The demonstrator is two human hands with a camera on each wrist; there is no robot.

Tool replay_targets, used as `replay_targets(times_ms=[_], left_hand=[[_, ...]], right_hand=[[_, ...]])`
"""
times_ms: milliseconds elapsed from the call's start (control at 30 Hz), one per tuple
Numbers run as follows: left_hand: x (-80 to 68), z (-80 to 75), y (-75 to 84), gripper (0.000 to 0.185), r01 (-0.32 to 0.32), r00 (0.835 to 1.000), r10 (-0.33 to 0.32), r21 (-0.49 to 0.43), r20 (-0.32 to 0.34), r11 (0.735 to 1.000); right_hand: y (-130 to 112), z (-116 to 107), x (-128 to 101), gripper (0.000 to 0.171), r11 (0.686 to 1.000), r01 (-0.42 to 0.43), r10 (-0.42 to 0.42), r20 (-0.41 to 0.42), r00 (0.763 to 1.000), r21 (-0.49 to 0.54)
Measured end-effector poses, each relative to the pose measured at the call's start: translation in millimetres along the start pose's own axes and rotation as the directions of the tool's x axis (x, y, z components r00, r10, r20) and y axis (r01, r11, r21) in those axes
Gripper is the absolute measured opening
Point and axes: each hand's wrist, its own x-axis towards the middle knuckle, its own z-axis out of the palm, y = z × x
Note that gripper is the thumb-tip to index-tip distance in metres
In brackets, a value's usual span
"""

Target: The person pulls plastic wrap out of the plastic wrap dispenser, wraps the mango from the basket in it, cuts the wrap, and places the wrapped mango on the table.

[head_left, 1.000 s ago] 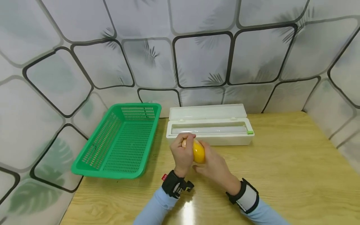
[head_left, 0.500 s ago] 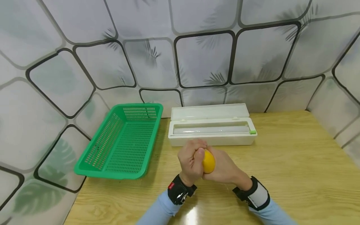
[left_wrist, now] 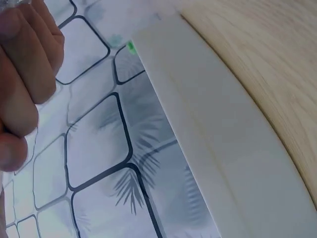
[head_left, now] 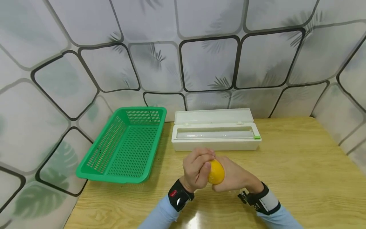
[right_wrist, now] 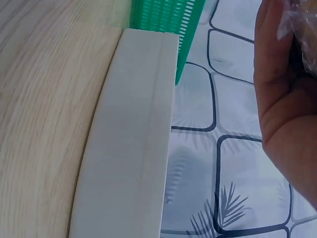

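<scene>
Yellow fruit (head_left: 215, 172) now sits lower and nearer the person than a second ago: it was up against the front edge of the cling-film dispenser (head_left: 215, 135), now it's clear of it, held above the counter (head_left: 300, 165) between both hands. Right wrist view shows crinkled clear film (right_wrist: 297, 25) against the palm, so the fruit looks wrapped, or partly so; how far round I can't tell. Left hand (head_left: 197, 168) has its fingers curled over the fruit's left side and top, gripping it. Right hand (head_left: 235, 178) cups it from the right and below, fingers wrapped round. Grip has shifted since 1 s ago: left hand rotated over the top, right slid underneath. Reads as pressing film onto the skin. Dispenser lid open, roll exposed. Green basket (head_left: 125, 144) beside it to the left, nothing inside.
</scene>
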Motion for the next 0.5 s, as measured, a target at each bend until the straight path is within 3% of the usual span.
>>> replay_targets(times_ms=[133, 200, 267, 367, 500], left_hand=[[-5.1, 0.0, -4.7, 0.034, -0.044, 0.998, 0.043, 0.028, 0.052, 0.999], [-9.9, -1.8, -8.0, 0.033, -0.023, 0.994, 0.017, 0.055, 0.104, 0.998], [-14.4, -5.1, -11.6, 0.035, 0.038, 0.984, -0.052, 0.079, 0.172, 0.996], [-17.8, -13.3, -16.3, 0.043, 0.18, 0.946, -0.205, 0.119, 0.253, 0.976], [-13.8, -24.2, -19.6, 0.045, 0.343, 0.888, -0.379, 0.174, 0.26, 0.923]], right_hand=[[0.8, -5.4, -2.5, 0.046, 1.0, 0.0, -0.002, 0.062, 0.998, 0.025], [1.0, -8.2, -3.8, 0.047, 0.999, -0.043, 0.043, 0.065, 0.997, -0.003], [0.9, -11.0, -4.8, 0.049, 0.993, -0.103, 0.105, 0.039, 0.994, -0.062], [0.4, -15.2, -5.5, 0.053, 0.967, -0.191, 0.187, -0.043, 0.981, -0.167], [2.0, -20.2, -6.0, 0.061, 0.913, -0.279, 0.234, -0.179, 0.956, -0.298]])
